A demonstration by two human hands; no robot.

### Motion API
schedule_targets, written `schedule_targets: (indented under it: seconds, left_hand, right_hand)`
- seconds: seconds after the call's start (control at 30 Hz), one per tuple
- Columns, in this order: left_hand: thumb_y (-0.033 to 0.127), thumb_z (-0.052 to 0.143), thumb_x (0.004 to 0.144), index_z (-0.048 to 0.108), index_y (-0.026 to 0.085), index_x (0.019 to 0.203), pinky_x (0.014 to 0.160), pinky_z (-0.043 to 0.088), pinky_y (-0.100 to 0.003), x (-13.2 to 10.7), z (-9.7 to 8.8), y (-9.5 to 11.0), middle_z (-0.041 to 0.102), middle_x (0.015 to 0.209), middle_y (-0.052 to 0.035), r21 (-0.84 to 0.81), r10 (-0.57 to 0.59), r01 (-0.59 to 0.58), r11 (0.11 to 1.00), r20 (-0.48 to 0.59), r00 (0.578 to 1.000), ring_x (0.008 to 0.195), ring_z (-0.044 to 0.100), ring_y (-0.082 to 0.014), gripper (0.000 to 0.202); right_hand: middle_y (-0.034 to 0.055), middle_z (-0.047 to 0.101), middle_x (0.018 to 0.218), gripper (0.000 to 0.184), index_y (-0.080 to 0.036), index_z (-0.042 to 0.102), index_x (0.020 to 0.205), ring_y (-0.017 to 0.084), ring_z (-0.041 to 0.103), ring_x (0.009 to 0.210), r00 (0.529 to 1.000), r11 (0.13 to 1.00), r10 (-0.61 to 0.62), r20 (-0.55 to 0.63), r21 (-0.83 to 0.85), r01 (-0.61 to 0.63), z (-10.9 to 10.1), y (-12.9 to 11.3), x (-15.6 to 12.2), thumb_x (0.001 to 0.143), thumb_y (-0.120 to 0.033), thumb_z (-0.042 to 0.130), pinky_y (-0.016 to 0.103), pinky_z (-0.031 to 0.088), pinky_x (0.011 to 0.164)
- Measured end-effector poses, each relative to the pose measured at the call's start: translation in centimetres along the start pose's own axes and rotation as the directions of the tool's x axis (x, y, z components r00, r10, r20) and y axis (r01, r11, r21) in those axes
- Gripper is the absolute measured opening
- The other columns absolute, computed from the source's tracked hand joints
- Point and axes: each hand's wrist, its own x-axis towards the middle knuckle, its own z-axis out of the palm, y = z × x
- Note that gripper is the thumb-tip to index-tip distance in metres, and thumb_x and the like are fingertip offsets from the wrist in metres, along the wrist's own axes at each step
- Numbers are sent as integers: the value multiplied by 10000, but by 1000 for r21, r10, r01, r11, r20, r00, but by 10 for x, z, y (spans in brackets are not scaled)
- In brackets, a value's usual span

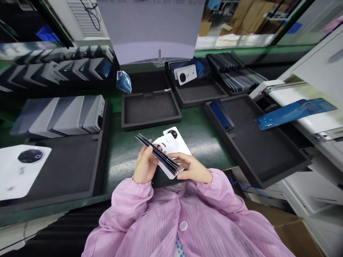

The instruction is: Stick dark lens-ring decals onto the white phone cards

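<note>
You are holding a stack [160,155] of thin, dark-edged sheets on edge over the near side of the bench [123,157], between both hands. Your left hand [145,165] is gripping its left part, fingers clamping the sheets with the thumb lying along the near face. Your right hand [195,168] is closing on the other end, thumb below and forefinger above, fingers pinching the sheets there. The stack is slanting from far left down to near right, its sheets fanning slightly apart at the far left end. Beneath it, white panels [183,144] are lying on the bench, overlapping, the farther one showing a round black patch; your hands are partly covering them. Beyond, a black tray [151,124] is sitting in the middle, with crumpled blue film [124,82] resting near its far left corner. On your left, a larger tray [98,171] is carrying a row of leaning grey panels [63,114], and a single white plate [21,175] is lying across its left part. On your right, a long tray [268,150] is holding blue pieces [223,115] at its far left corner, while a blue strip [297,112] is extending over its right side.
</note>
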Motion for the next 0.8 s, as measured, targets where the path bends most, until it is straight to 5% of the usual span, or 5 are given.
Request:
schedule_targets:
  seconds: [0.2,0.4,0.63,0.8]
  left_hand:
    - [385,849,602,679,222,967,857,541,-403,-2,-2,4,708,873,8,28,18,-20,999,64,998,837,677,-188,435]
    - [444,811,643,692,199,946,833,544,-376,-1,-5,4,737,910,-28,63,46,-52,997,79,996,812,690,-204,407]
    - [416,811,659,671,237,1038,926,520,-442,-4,-2,3,718,995,-21,50,25,-29,998,72,997,1027,661,-246,442]
    - [446,834,614,668,237,1055,925,521,-441,-5,-3,5,716,1017,-28,69,38,-45,997,91,995,1074,644,-265,516]
  right_hand:
    - [89,608,1212,614,-197,574,1196,184,616,1016,1000,999,-29,-4,17,29,0,-4,1,663,-367,828,302,541,799]
    - [7,654,822,481,-172,601,1096,117,631,631,998,989,-50,-42,140,55,-4,-6,3,772,-512,706,266,561,609]
    - [95,584,1262,681,-210,569,1228,189,615,1015,998,997,-57,-29,-50,56,0,-4,0,627,-368,848,310,549,802]
    - [90,613,1219,636,-206,573,1220,187,627,996,997,997,-78,-18,-28,77,-1,-1,0,661,-379,823,300,545,775]
